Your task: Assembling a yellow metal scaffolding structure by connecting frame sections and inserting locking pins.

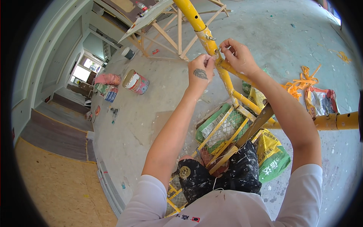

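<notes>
A yellow scaffold post, flecked with white, rises in front of me. At its joint with a yellow brace tube, my left hand is closed in a pinch on the left side. My right hand is closed on the right side, thumb and fingertips pressed together against the joint. Whatever the fingertips hold is too small or hidden to make out. Just above them a metal pin sits in the post.
Below me runs a yellow mesh scaffold platform. A yellow horizontal tube extends right. Green and yellow sacks and orange strapping lie on the floor. A paint bucket and a wooden trestle table stand farther off.
</notes>
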A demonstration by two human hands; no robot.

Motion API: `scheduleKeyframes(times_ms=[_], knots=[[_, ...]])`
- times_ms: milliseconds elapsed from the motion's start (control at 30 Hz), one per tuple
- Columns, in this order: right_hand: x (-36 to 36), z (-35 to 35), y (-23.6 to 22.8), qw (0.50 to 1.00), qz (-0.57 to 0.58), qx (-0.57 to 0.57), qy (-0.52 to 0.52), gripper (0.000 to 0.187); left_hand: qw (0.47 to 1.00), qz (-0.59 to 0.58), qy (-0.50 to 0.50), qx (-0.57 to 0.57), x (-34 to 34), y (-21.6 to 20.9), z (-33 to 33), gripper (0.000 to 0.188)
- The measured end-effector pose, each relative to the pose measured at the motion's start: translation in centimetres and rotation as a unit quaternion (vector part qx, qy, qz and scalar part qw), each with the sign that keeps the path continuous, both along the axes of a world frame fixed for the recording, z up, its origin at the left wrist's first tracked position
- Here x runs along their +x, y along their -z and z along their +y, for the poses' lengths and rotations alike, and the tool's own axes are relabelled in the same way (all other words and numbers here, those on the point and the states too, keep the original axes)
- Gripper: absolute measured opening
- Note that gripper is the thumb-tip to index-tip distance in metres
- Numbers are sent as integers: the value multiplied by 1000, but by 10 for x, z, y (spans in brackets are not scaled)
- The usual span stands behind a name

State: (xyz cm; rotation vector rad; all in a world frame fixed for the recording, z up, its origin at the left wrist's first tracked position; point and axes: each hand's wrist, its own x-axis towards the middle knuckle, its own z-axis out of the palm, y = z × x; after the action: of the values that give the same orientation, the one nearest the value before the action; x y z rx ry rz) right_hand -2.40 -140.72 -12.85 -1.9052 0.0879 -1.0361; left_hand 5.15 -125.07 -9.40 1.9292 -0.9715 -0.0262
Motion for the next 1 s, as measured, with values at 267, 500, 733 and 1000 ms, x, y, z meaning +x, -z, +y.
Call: scheduleKeyframes(times_ms=[267,500,733,1000], knots=[[5,-11,-1,977,62,156,-131,25,936,323,82,-110,-4,1,-2,24],[4,-22,-3,933,123,233,-243,27,924,343,88,-145,-15,-5,-6,24],[7,-16,3,937,102,247,-224,29,979,192,41,-51,-17,-21,-4,24],[-6,-30,9,932,97,229,-265,22,978,159,47,-128,-24,-13,-11,22]])
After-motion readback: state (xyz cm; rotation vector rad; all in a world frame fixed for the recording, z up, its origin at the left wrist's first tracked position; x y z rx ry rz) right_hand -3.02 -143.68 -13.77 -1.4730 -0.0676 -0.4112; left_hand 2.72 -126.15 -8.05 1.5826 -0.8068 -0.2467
